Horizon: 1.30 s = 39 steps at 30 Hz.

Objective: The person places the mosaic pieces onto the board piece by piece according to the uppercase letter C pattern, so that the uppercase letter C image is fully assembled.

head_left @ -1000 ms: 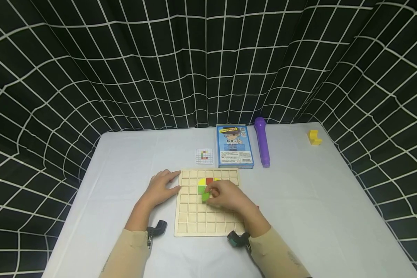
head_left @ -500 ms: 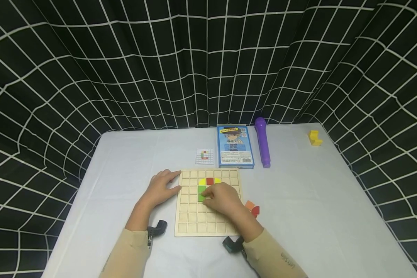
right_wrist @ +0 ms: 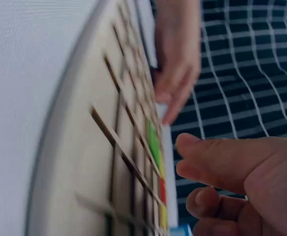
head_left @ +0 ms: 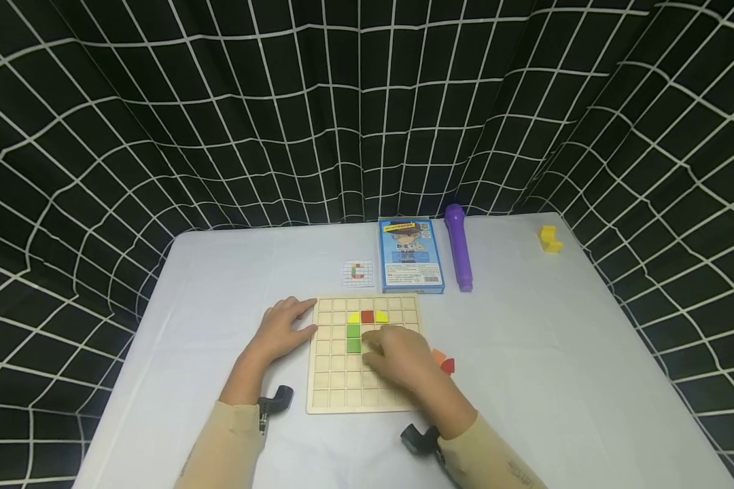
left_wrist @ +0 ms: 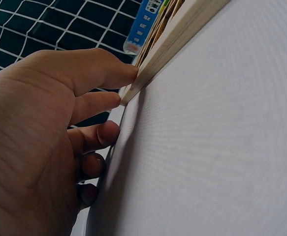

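A wooden grid board (head_left: pixel 330 390) lies on the white table. In its cells sit two yellow pieces (head_left: pixel 354 317), a red piece (head_left: pixel 368 316) between them, and green pieces (head_left: pixel 353 337) in a column below the left yellow one. My right hand (head_left: pixel 397 353) hovers over the board just right of the green column, fingers loosely curled and holding nothing; the right wrist view shows the hand (right_wrist: pixel 241 172) above the green pieces (right_wrist: pixel 155 142). My left hand (head_left: pixel 284 329) rests on the table, its straight fingers (left_wrist: pixel 109 73) pressed against the board's left edge (left_wrist: pixel 173 44).
An orange and a red piece (head_left: pixel 443 362) lie on the table right of the board. Behind it are a small pattern card (head_left: pixel 358 272), a blue box (head_left: pixel 410 255) and a purple marker (head_left: pixel 457 247). A yellow block (head_left: pixel 549 238) sits far right. Black gridded curtains surround the table.
My right hand set the lower green piece flat into its cell, let go and drew back toward me. The left hand stayed against the board's edge.
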Each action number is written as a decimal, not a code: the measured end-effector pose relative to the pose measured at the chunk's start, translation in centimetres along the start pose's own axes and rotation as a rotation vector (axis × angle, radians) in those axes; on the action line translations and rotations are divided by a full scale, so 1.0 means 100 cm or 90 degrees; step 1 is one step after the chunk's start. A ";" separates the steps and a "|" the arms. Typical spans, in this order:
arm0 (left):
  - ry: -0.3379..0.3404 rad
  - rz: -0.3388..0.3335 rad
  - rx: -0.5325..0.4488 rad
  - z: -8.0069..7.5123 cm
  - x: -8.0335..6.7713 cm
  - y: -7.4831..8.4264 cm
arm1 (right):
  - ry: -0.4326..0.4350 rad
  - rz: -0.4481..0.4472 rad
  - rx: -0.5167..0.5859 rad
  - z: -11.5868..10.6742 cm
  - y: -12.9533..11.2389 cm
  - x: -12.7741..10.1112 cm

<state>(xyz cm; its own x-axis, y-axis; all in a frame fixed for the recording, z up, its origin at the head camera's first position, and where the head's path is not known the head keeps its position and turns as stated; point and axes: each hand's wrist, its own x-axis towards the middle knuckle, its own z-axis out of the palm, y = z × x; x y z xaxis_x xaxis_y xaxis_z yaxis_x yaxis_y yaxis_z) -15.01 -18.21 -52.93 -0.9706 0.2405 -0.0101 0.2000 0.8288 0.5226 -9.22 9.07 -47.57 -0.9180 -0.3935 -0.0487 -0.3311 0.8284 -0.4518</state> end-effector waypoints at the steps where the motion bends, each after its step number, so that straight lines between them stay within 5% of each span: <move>1: 0.001 -0.001 0.001 0.000 0.000 0.000 | 0.006 0.012 0.012 -0.004 0.004 -0.004; 8: 0.001 0.007 0.002 0.001 0.000 -0.003 | 0.022 0.156 0.111 -0.030 0.043 -0.038; 15: 0.000 0.003 0.004 0.000 0.000 -0.004 | -0.013 0.251 0.110 -0.038 0.074 -0.067; 32: 0.000 -0.001 -0.002 0.000 0.002 -0.002 | 0.037 0.181 0.033 -0.013 0.078 -0.085; 39: -0.001 -0.005 -0.002 0.001 0.001 -0.002 | 0.063 0.177 0.038 -0.019 0.073 -0.088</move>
<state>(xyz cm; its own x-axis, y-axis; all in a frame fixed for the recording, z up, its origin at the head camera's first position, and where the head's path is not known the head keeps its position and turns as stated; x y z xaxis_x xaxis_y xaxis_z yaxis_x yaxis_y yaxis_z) -15.12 -18.29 -53.13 -0.9718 0.2351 -0.0157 0.1922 0.8294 0.5246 -3.98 19.28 -48.77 -0.9894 -0.1122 -0.0924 -0.0536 0.8727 -0.4853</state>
